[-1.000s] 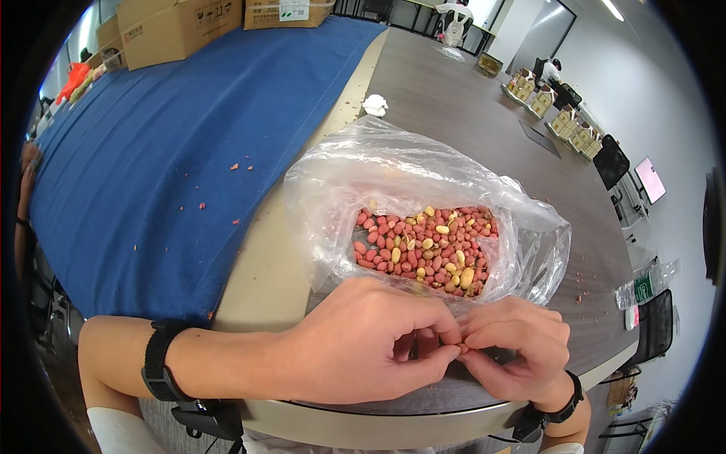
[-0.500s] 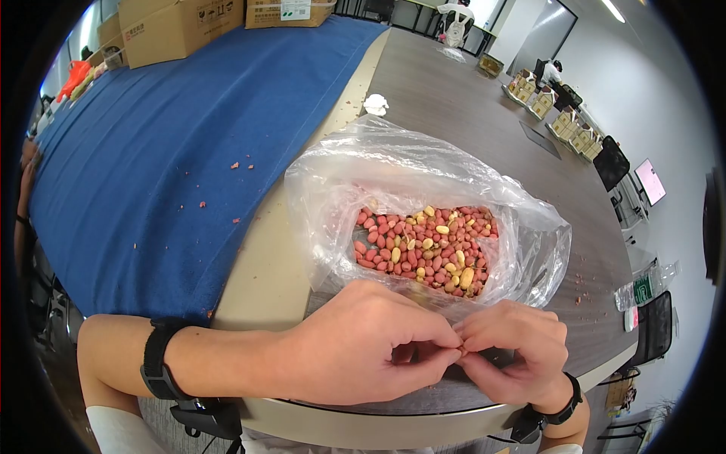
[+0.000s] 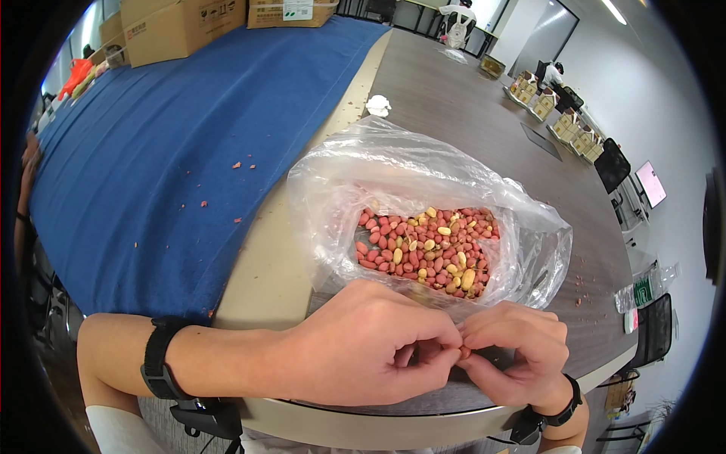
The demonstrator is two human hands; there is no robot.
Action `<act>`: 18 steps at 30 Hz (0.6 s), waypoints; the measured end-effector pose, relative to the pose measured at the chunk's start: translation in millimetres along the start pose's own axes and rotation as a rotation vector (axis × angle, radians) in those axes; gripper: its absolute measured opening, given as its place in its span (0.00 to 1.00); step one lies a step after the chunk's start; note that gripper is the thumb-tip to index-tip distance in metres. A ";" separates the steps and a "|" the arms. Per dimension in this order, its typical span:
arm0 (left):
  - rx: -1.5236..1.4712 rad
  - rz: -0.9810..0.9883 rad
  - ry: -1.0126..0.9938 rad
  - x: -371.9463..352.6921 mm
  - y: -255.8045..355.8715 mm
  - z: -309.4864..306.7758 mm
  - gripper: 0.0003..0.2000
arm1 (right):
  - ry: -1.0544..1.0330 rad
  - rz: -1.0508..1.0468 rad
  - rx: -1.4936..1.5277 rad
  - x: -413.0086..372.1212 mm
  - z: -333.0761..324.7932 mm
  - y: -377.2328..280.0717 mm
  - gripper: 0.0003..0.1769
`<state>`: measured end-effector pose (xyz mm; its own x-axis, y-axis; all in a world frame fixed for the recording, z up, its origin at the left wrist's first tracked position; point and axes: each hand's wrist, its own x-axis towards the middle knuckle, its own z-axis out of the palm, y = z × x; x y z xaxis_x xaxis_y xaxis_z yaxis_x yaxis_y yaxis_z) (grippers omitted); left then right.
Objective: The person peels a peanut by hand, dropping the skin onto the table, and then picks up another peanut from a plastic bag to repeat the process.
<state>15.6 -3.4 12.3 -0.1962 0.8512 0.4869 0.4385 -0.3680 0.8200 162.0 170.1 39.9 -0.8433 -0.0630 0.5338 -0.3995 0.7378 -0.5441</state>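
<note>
My left hand [image 3: 378, 344] is closed in a pinch at the table's near edge. Its thumb and index fingertips press on a small reddish peanut [image 3: 465, 352]. Facing it, my right hand [image 3: 516, 352] pinches the same peanut from the other side, so the fingertips nearly meet. Just beyond both hands lies an open clear plastic bag [image 3: 423, 163]. Inside it are several red-skinned peanuts [image 3: 435, 253], with some paler yellow ones among them.
A blue cloth [image 3: 174, 166] covers the left part of the table, with skin crumbs on it. Cardboard boxes [image 3: 178, 30] stand at the far left. A crumpled white tissue [image 3: 377, 106] lies past the bag. Another person's arm [image 3: 26, 174] shows at the left edge.
The reddish peanut between my fingertips shows more clearly now. My fingers have shifted only slightly.
</note>
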 end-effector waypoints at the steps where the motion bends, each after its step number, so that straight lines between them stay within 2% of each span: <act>1: -0.007 -0.017 0.003 0.1 0.8 0.2 0.05 | 0.000 -0.002 0.000 -0.2 0.0 0.3 0.13; 11: 0.011 0.049 -0.014 -2.3 -3.1 1.8 0.04 | -0.058 -0.075 -0.025 3.0 -5.7 0.8 0.13; 13: 0.000 -0.010 -0.042 -2.8 -1.8 1.0 0.04 | -0.093 -0.084 -0.011 1.7 -8.0 2.0 0.14; 15: 0.022 0.018 -0.047 -3.5 -1.5 2.0 0.04 | 0.069 -0.020 -0.003 -1.4 -6.8 6.8 0.11; 16: 0.041 0.043 -0.055 -3.5 -1.6 2.1 0.04 | 0.067 -0.027 -0.006 -0.2 -7.3 9.6 0.11; 18: 0.059 0.046 -0.062 -3.4 -1.2 2.5 0.04 | 0.193 0.063 -0.063 1.7 -8.4 14.5 0.11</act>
<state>17.9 -4.9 8.9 -0.1205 0.8563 0.5022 0.4973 -0.3857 0.7771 157.8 186.4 38.4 -0.7787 0.1103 0.6176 -0.3199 0.7771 -0.5421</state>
